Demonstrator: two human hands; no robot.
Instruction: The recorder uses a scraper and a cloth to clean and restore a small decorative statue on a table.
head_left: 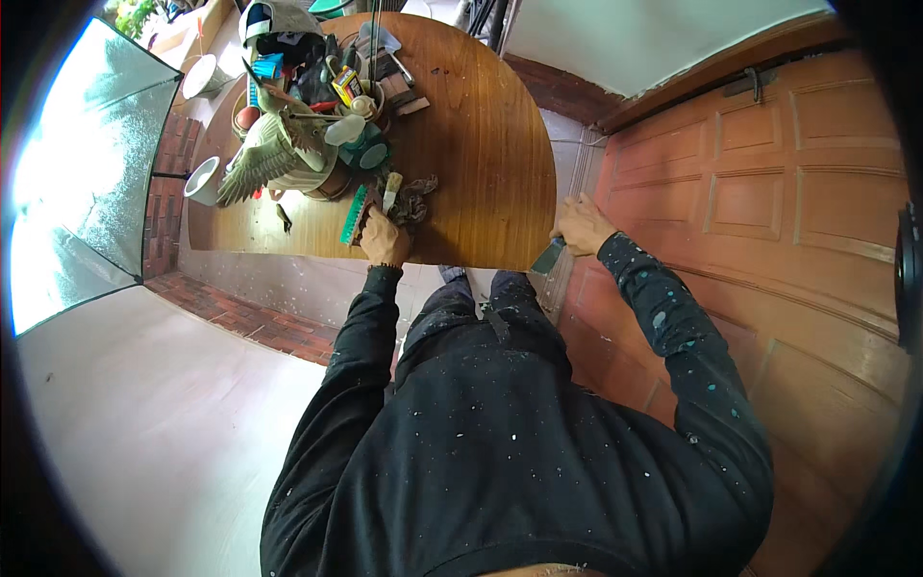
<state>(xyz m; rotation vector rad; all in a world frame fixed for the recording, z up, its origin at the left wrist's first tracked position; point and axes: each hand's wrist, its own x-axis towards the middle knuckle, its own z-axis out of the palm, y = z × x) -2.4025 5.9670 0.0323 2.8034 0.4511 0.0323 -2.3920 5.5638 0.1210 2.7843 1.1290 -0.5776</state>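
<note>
My left hand (384, 240) is closed around a scrub brush (355, 215) with green bristles, at the near edge of the wooden table (481, 125). Just beyond it lie a paintbrush (391, 191) with pale bristles and a crumpled dark rag (418, 200). Off the table's right corner, my right hand (583, 225) grips a putty knife (549, 256), its flat blade pointing down and left beside the edge. A bird figure (274, 149) with spread wings stands on the table's left part, apart from both hands.
Tools and small containers crowd the table's far left, among them a yellow box (345, 85) and a pale cap (281, 19). White pots (203, 180) stand at left, near a translucent ribbed panel (87, 163). A reddish wooden door (740, 183) borders the right side.
</note>
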